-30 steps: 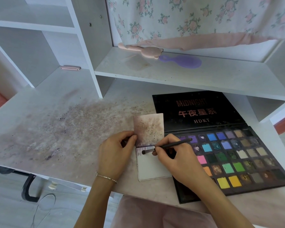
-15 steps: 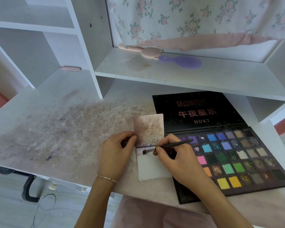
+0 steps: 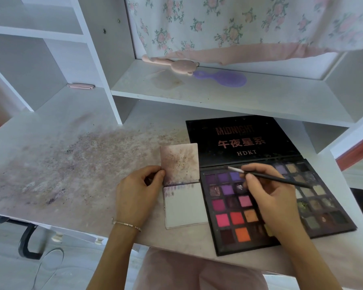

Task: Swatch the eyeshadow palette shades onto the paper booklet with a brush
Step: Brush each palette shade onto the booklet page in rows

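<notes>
A small open paper booklet [image 3: 184, 206] lies on the desk, its upper page stained purple-brown and its lower page white with a row of purple swatches along the top. My left hand [image 3: 137, 193] pinches the booklet's left edge at the fold. To the right lies the open black eyeshadow palette [image 3: 228, 206] with many coloured pans. My right hand [image 3: 268, 197] hovers over the palette's middle and holds a thin black brush [image 3: 268, 177], whose pale tip points left above the purple pans in the top row.
The white desk [image 3: 71, 164] is dusted with purple-brown powder on its left half. A shelf [image 3: 218, 95] above the palette carries a pink comb and a purple hairbrush [image 3: 224, 78]. Floral fabric hangs behind. A pink stool seat shows below the desk's front edge.
My right hand has lifted the brush off the booklet's lower page and moved right, over the palette's purple pans. The left hand stays at the fold.
</notes>
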Available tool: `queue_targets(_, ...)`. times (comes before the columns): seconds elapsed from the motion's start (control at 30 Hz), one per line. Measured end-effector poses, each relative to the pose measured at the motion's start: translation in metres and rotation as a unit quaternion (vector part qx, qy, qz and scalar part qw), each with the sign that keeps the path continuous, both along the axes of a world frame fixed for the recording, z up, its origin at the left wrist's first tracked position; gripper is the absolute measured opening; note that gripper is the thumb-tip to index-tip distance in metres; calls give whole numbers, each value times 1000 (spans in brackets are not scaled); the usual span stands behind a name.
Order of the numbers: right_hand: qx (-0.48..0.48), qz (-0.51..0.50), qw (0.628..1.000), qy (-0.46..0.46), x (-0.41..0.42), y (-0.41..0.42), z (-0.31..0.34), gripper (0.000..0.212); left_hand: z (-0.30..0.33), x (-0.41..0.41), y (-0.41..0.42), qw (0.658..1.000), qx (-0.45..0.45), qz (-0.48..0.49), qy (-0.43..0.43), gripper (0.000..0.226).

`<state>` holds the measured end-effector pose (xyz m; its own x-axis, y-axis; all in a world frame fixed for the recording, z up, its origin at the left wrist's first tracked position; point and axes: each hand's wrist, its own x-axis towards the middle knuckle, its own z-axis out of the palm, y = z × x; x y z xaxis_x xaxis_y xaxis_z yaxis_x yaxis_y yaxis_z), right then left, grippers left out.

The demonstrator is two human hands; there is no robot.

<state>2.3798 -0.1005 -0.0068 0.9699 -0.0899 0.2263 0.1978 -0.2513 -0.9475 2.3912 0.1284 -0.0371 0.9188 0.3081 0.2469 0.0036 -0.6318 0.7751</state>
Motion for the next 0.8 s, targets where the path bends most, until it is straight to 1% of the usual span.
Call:
queue_targets(0.1, -16, -27, 999, -12, -1, -17, 1, 31, 1, 0, -4, 1000, 10, 20, -1, 7)
queue_targets(0.2, -21, -47, 999, -5, -2, -32, 1, 27, 1, -2, -8, 999, 15, 34, -5, 7)
queue_targets(0.27, -30, -53, 998, -9, -2, -40, 0, 28, 1, -2, -10, 999, 20, 40, -6, 7)
queue_targets(0.33, -41, -46, 998, -10, -2, -45, -1, 30, 2, -3, -11, 999, 26, 43, -7, 7)
queue_targets(0.43, -61, -27, 998, -4, -3, -47, -5, 27, 1, -3, -10, 999, 21, 42, -6, 7)
queue_targets(0.6, -105, -26, 994, -5, -5, -47, -13, 29, 0, -4, -10, 999, 21, 35, -7, 7)
queue_targets(0.8, -125, -19, 992, 5, -6, -45, -14, 26, 0, -3, -9, 999, 19, 30, -5, 7)
